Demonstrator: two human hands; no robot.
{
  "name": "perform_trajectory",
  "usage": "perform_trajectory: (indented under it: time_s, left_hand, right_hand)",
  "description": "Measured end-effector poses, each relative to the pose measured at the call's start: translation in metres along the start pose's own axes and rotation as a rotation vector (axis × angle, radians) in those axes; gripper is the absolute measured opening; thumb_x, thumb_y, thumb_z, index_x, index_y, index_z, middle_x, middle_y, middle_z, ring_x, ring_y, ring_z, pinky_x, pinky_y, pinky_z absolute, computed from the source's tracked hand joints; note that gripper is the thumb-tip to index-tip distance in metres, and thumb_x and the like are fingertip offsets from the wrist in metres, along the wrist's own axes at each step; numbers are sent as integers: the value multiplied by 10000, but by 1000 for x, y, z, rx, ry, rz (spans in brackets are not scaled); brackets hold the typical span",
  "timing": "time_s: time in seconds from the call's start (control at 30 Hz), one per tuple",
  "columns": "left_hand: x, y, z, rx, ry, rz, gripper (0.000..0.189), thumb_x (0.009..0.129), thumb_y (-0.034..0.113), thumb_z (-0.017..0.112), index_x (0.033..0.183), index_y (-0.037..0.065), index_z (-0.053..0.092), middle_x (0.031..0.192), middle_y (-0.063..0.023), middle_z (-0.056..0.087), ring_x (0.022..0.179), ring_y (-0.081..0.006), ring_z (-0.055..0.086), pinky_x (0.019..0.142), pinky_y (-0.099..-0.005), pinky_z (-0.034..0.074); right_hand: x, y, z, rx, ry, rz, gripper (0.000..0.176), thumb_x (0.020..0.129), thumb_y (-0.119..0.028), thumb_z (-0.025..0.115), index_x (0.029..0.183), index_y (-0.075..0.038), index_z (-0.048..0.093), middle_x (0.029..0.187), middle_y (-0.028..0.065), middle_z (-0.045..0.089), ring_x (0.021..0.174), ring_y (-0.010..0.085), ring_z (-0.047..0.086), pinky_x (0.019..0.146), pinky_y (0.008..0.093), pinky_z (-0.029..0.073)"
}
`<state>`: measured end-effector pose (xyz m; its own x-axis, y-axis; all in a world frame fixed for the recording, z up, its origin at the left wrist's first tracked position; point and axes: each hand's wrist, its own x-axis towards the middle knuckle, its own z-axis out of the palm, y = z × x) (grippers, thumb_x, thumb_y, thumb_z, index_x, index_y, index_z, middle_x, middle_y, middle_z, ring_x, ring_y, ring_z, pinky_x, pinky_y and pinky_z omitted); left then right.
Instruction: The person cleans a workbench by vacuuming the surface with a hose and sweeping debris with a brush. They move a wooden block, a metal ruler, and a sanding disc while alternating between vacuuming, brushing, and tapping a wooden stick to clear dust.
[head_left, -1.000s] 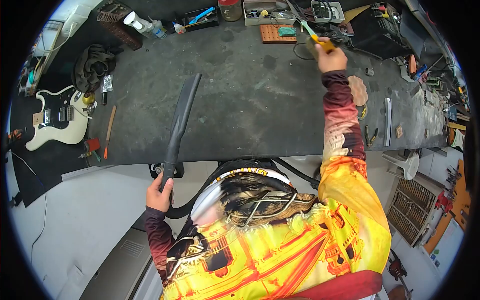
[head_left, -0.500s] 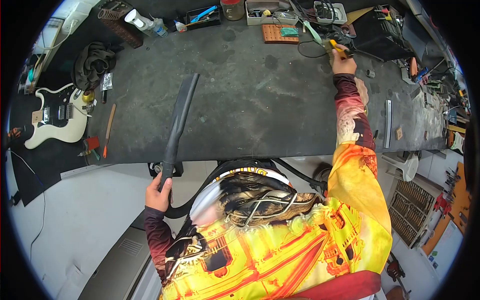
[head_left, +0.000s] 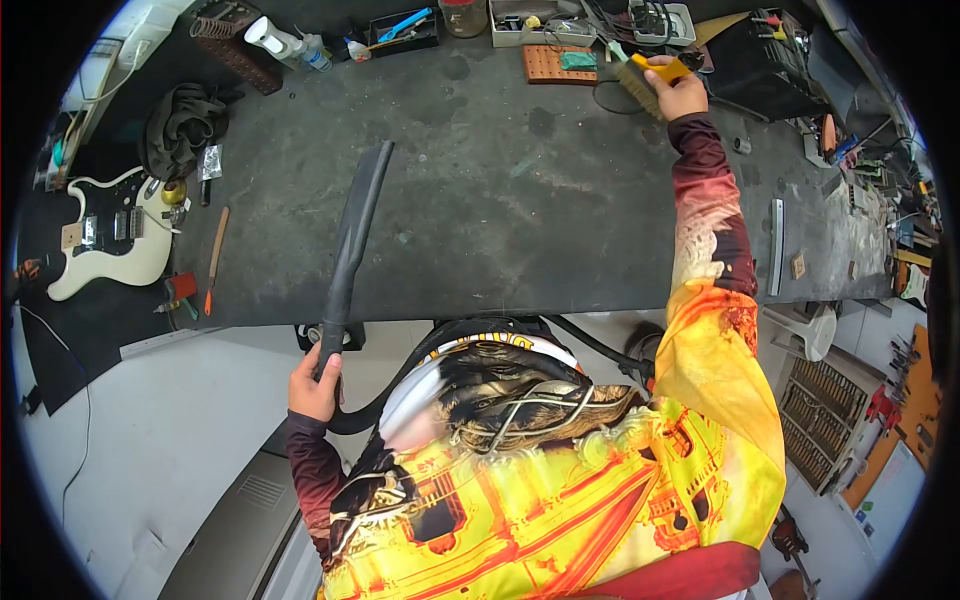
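My left hand [head_left: 315,385] is closed round the lower end of a black vacuum cleaner nozzle [head_left: 357,225], which slants up over the near edge of the bench. A dark hose runs from it past my waist. At the far right of the bench, my right hand [head_left: 682,94] grips a brush [head_left: 640,90] by its yellow handle. Its pale bristles point left and down, above the bench top. Just left of the brush lie a brown block with holes [head_left: 545,65] and a green piece [head_left: 578,61] on it.
A white guitar body [head_left: 140,255] lies at the left beside a dark crumpled cloth [head_left: 188,130]. Along the back stand bottles [head_left: 275,40], a black tray [head_left: 405,30] and a box of small parts [head_left: 540,25]. A metal strip [head_left: 777,245] lies at the right.
My right hand has lifted the brush and turned it, so its bristles now show to the left. My left hand and the nozzle have barely moved.
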<state>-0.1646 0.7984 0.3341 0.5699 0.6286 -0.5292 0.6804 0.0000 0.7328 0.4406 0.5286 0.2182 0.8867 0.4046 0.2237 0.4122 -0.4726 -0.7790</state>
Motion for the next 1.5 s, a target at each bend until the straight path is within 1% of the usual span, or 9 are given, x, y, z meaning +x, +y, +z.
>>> perform_trajectory:
  time_s: [0.17, 0.3, 0.47, 0.63, 0.83, 1.1, 1.3, 1.37, 1.5]
  left_hand:
    - [3, 1, -1, 19, -30, -33, 375, 940, 237, 591, 1239, 12, 564, 628, 14, 506, 469, -77, 493, 424, -251, 401]
    - [3, -5, -4, 42, -10, 5, 381, 942, 233, 588, 1252, 14, 556, 634, 14, 507, 469, -79, 493, 425, -250, 401]
    - [0, -11, -8, -10, -19, -22, 399, 942, 222, 586, 1281, 18, 534, 637, 12, 507, 467, -81, 489, 424, -248, 397]
    - [-1, -7, -5, 11, -7, -13, 404, 941, 228, 588, 1282, 19, 535, 639, 9, 511, 467, -81, 488, 424, -249, 391]
    - [-8, -8, -4, -30, 22, -7, 412, 937, 259, 597, 1268, 18, 547, 630, 12, 517, 466, -79, 490, 427, -247, 389]
    - [-6, -9, -4, -14, -3, -28, 424, 933, 276, 600, 1264, 16, 548, 626, 13, 514, 471, -78, 492, 426, -247, 393]
    - [-5, -8, -6, -12, 16, -10, 429, 930, 286, 603, 1254, 9, 549, 642, 5, 510, 468, -80, 491, 424, -251, 398]
    - [-5, -13, -7, -19, 5, -17, 423, 930, 287, 603, 1246, 9, 553, 635, 9, 506, 468, -81, 491, 424, -249, 397]
    - [-2, -6, -4, 8, -5, 3, 416, 931, 285, 603, 1237, 7, 558, 628, 9, 506, 469, -79, 490, 425, -248, 395]
  right_hand:
    - [-11, 6, 34, -1, 184, 131, 225, 805, -161, 735, 1017, -106, 685, 932, 57, 688, 846, 146, 633, 775, 273, 478]
    - [-22, -10, 28, 158, -87, 9, 246, 811, -174, 730, 1028, -69, 681, 906, 42, 678, 834, 127, 618, 787, 265, 470]
    - [-2, 17, -16, -147, 273, 79, 229, 801, -207, 736, 1012, -126, 701, 910, 55, 701, 823, 147, 649, 764, 279, 480]
    - [-3, 18, 0, -309, 210, 142, 239, 782, -249, 739, 1017, -236, 697, 881, 78, 705, 827, 235, 680, 768, 333, 509]
    - [-34, -20, -8, -120, 337, -84, 236, 781, -216, 738, 1012, -199, 695, 906, 88, 707, 841, 224, 686, 757, 330, 513]
    - [-45, 25, 13, -290, 281, 99, 219, 790, -236, 735, 1004, -243, 690, 821, 69, 696, 778, 228, 683, 715, 332, 512]
    - [-24, 8, -2, -55, -226, -112, 247, 811, -172, 730, 1039, -94, 673, 914, 72, 694, 851, 168, 650, 786, 289, 485]
    - [-19, 12, -16, 178, -26, -73, 222, 830, -123, 716, 1017, -14, 666, 962, 52, 691, 868, 143, 634, 789, 278, 481]
    - [-12, 45, -18, -174, 34, -36, 222, 811, -168, 728, 1024, -119, 686, 935, 64, 703, 839, 160, 656, 773, 296, 492]
